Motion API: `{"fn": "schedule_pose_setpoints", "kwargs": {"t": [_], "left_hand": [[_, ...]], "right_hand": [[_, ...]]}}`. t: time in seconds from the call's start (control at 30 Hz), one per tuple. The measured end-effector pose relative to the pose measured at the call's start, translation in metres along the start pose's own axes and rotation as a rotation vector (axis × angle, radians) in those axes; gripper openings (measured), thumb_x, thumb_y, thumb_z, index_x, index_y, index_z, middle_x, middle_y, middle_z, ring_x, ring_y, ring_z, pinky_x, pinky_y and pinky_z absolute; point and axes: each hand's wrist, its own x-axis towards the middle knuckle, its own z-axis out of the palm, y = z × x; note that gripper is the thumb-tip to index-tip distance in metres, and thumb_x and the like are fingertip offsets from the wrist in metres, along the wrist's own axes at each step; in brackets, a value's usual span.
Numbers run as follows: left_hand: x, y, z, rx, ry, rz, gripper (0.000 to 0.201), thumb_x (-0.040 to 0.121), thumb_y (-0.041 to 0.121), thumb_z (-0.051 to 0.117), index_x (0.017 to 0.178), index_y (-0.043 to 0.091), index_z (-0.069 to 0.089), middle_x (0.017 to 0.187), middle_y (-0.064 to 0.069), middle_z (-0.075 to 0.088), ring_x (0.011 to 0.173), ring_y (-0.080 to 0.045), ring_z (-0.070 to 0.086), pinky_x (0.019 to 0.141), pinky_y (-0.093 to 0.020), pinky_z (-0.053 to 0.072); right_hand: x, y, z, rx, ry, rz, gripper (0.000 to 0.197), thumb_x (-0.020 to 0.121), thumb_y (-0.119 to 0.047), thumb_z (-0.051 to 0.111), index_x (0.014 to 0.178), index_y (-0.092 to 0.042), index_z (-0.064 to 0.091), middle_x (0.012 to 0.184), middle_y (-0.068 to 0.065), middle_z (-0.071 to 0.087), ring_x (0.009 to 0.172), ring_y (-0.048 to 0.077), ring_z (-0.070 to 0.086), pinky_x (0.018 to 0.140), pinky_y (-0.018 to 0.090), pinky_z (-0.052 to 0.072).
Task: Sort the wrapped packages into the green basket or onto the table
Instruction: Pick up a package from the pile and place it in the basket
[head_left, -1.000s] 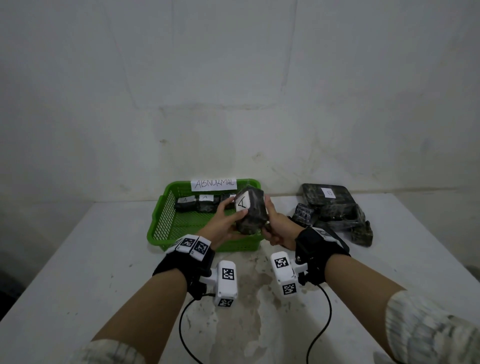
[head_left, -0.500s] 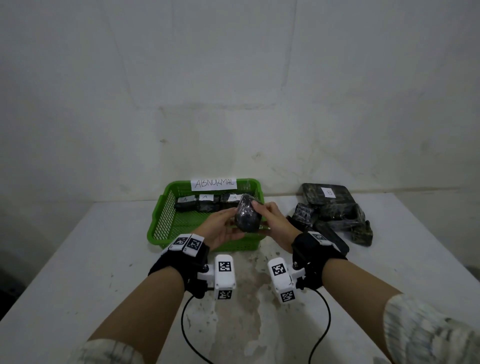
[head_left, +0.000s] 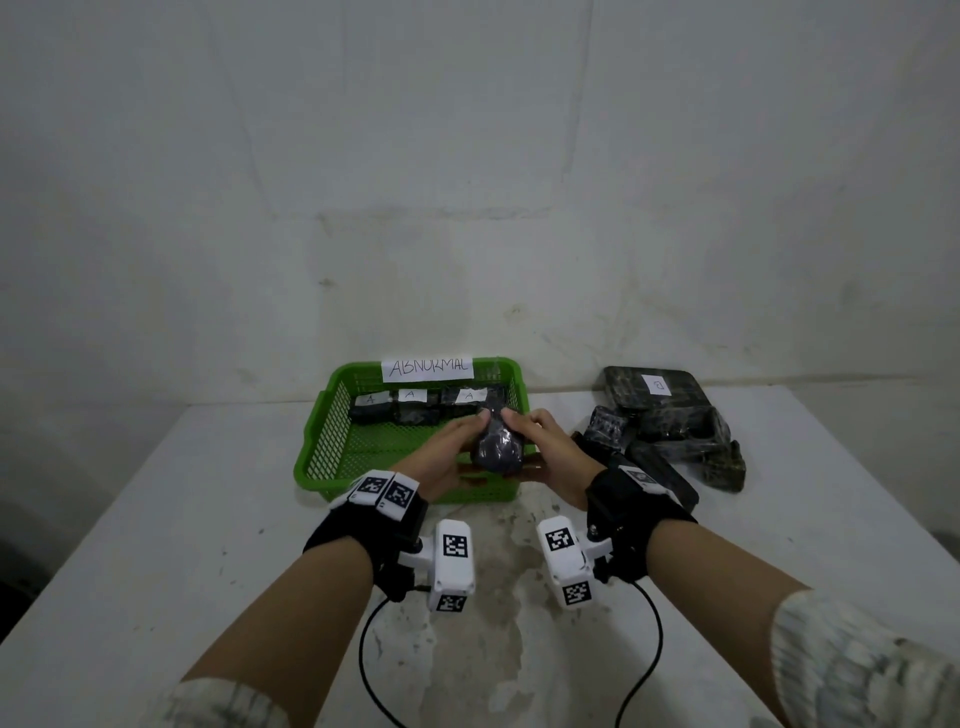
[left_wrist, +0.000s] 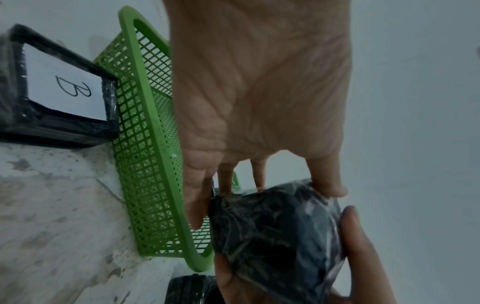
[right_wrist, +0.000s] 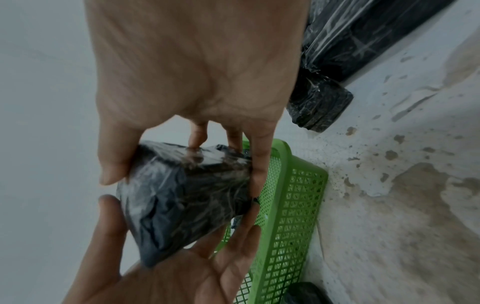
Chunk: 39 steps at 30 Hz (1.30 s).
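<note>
Both hands hold one small black package wrapped in clear film (head_left: 497, 448) (left_wrist: 275, 232) (right_wrist: 182, 197) just above the front right part of the green basket (head_left: 322, 441). My left hand (head_left: 447, 452) grips its left side with thumb and fingers. My right hand (head_left: 540, 447) pinches its right side between thumb and fingers. No label shows on the package. Three black packages marked "A" (head_left: 410, 408) lie in a row along the basket's back wall. A pile of dark wrapped packages (head_left: 670, 421) sits on the white table (head_left: 156, 519) to the right of the basket.
A paper sign reading "ABNORMAL" (head_left: 427, 368) hangs on the basket's far rim. A flat package with a "B" label (left_wrist: 59, 86) lies beside the basket's right side. Two cables (head_left: 374, 670) trail from the wrist cameras towards the table's front edge. A wall stands right behind the table.
The package has been turned in both hands, so its "A" label no longer faces the camera. It has dropped a little lower, over the basket.
</note>
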Motion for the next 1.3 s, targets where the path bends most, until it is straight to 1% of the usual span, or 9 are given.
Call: {"fn": "schedule_pose_setpoints", "kwargs": {"t": [0.27,0.43,0.57,0.7,0.77,0.93,1.03,1.17,1.3], "left_hand": [[0.0,-0.003,-0.007,-0.035,-0.005,0.0,0.043,0.092,0.039,0.05,0.126,0.013,0.048,0.127,-0.015,0.052,0.108,-0.031,0.056,0.077,-0.036,0.053],[0.003,-0.007,-0.012,-0.102,0.015,0.051,0.047,0.093,0.032,0.05,0.131,0.005,0.044,0.129,-0.019,0.051,0.099,-0.028,0.059,0.058,-0.028,0.055],[0.005,-0.01,-0.012,-0.097,0.002,0.056,0.045,0.094,0.034,0.048,0.13,0.008,0.047,0.129,-0.018,0.053,0.108,-0.031,0.056,0.076,-0.035,0.055],[0.003,-0.011,-0.012,-0.102,-0.05,0.077,0.037,0.095,0.022,0.048,0.13,0.011,0.048,0.129,-0.016,0.052,0.106,-0.025,0.056,0.072,-0.031,0.056],[0.003,-0.01,-0.012,-0.069,-0.043,0.093,0.039,0.095,0.019,0.048,0.132,0.01,0.046,0.127,-0.015,0.052,0.101,-0.023,0.057,0.069,-0.028,0.056],[0.004,-0.01,-0.009,0.028,-0.027,0.065,0.047,0.095,0.037,0.044,0.135,0.014,0.043,0.131,-0.014,0.052,0.118,-0.031,0.05,0.093,-0.038,0.046],[0.003,-0.007,-0.006,0.074,-0.008,0.042,0.052,0.095,0.049,0.035,0.134,0.015,0.042,0.129,-0.011,0.051,0.119,-0.029,0.048,0.086,-0.034,0.047],[0.006,-0.005,-0.009,-0.034,0.094,0.041,0.048,0.091,0.033,0.054,0.133,0.02,0.033,0.131,-0.016,0.043,0.101,-0.03,0.054,0.069,-0.037,0.053],[0.007,-0.005,-0.011,-0.059,0.08,0.022,0.034,0.092,0.026,0.054,0.121,0.016,0.04,0.123,-0.018,0.046,0.095,-0.03,0.056,0.076,-0.041,0.055]], "right_hand": [[0.003,-0.003,-0.001,-0.009,-0.013,-0.024,0.026,0.092,-0.026,0.061,0.101,-0.012,0.041,0.107,0.008,0.053,0.09,0.021,0.061,0.063,0.031,0.054],[0.009,0.007,-0.004,0.058,-0.116,0.008,0.034,0.087,-0.011,0.066,0.108,-0.018,0.041,0.131,0.022,0.05,0.105,0.033,0.058,0.091,0.046,0.048],[0.011,0.009,-0.003,0.026,-0.081,-0.011,0.039,0.085,-0.003,0.066,0.109,-0.018,0.039,0.134,0.027,0.049,0.107,0.035,0.057,0.095,0.049,0.047],[0.009,0.004,-0.007,0.098,-0.087,-0.001,0.036,0.089,-0.006,0.063,0.114,-0.016,0.039,0.131,0.022,0.049,0.104,0.031,0.057,0.075,0.035,0.056],[0.008,0.005,-0.01,0.136,-0.108,0.02,0.045,0.087,-0.009,0.067,0.12,-0.016,0.038,0.133,0.021,0.049,0.105,0.031,0.058,0.082,0.038,0.054],[0.011,0.007,-0.01,0.026,-0.074,0.019,0.05,0.086,-0.008,0.066,0.123,-0.017,0.035,0.124,0.019,0.056,0.109,0.033,0.058,0.098,0.045,0.044],[0.011,0.006,-0.012,0.017,-0.06,0.027,0.047,0.082,-0.014,0.069,0.12,-0.018,0.041,0.117,0.012,0.056,0.104,0.026,0.058,0.098,0.046,0.044],[0.008,0.003,-0.009,0.01,-0.102,0.085,0.047,0.064,-0.02,0.065,0.107,-0.023,0.049,0.111,0.007,0.057,0.097,0.023,0.057,0.08,0.037,0.049],[0.008,0.005,-0.011,-0.028,-0.109,0.12,0.033,0.081,-0.023,0.067,0.11,-0.024,0.051,0.114,0.005,0.057,0.103,0.023,0.055,0.081,0.035,0.046]]}}
